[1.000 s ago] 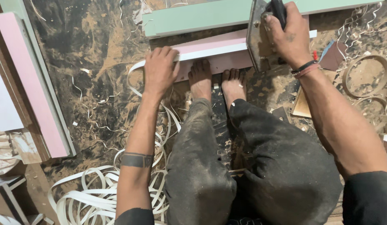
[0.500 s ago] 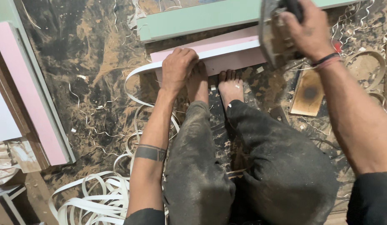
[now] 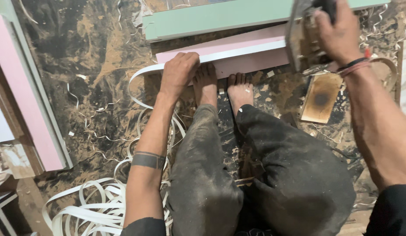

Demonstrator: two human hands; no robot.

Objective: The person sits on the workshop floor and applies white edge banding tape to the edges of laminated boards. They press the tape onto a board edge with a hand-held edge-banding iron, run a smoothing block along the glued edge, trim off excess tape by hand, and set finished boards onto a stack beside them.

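Observation:
I squat on a dirty workshop floor with both bare feet against a pink laminated board that lies on edge, its white edge strip facing up. My left hand presses down on the board's left end, fingers curled over the white strip. My right hand grips the dark handle of a metal flat iron, which rests on the board's top edge at the right.
A green board lies just beyond the pink one. More pink and green boards lean at the left. Coils of white edge banding litter the floor at lower left. A scorched wooden block lies to the right of my feet.
The view has shifted so the board sits more to the right and closer. My right hand and the iron stay at the board's right end; my left hand keeps pressing its left end.

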